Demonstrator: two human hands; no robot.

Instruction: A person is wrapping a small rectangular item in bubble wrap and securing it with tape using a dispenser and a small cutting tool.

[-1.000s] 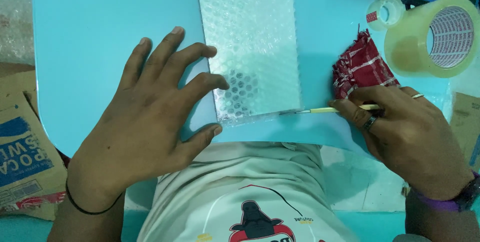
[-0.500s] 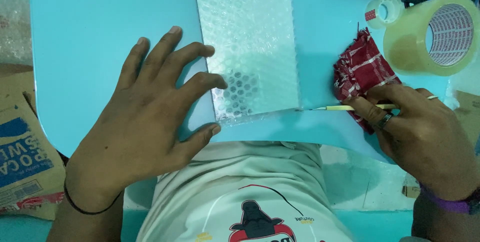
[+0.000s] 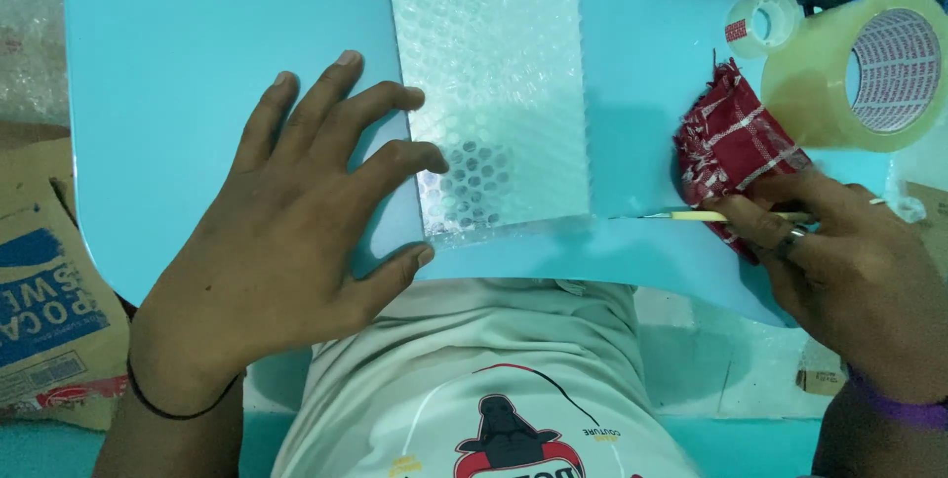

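— Where is the bubble wrap found?
— On the light blue board, pinned flat under the spread left hand.
— And the right hand?
— It is closed around a thin cutter beside the red checked cloth.

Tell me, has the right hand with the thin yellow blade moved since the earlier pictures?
Yes. The right hand slid right, away from the clear bubble wrap sheet, toward the red checked cloth.

Board's left half open; right blocked: red cloth, tape rolls crowd edge.
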